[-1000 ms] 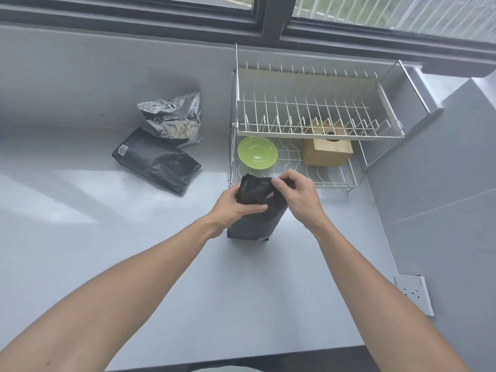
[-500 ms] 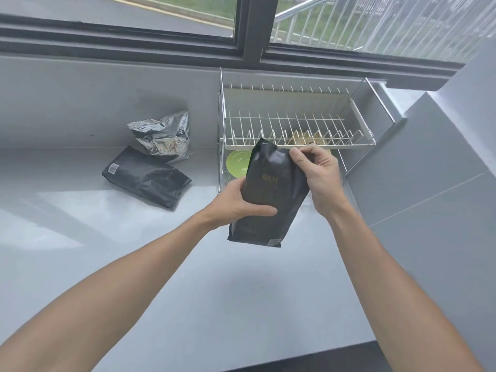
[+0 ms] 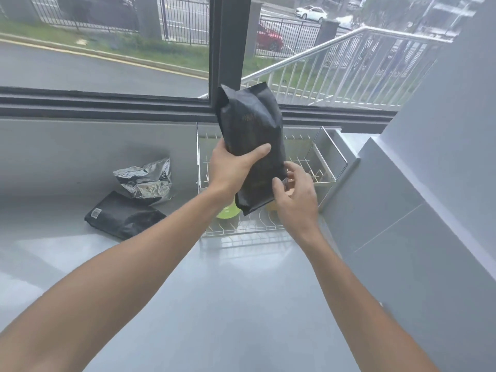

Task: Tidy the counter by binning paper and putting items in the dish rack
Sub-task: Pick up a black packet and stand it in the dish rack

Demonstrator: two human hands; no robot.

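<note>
Left hand (image 3: 230, 167) grips bag (image 3: 252, 140) above rack (image 3: 326, 167); right hand (image 3: 295, 194) open beside it; two bags (image 3: 126, 216) left on worktop (image 3: 241, 291).

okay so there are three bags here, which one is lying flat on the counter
The black bag with the white barcode label, left of the dish rack. The crumpled silver bag behind it sits bunched up, and the other black bag is held aloft.

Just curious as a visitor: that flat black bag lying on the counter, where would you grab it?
Judging by its pose, grip the flat black bag across its narrow width near the middle, coming from above: it lies flat, its sides clear, with the crumpled silver bag just behind.
</note>
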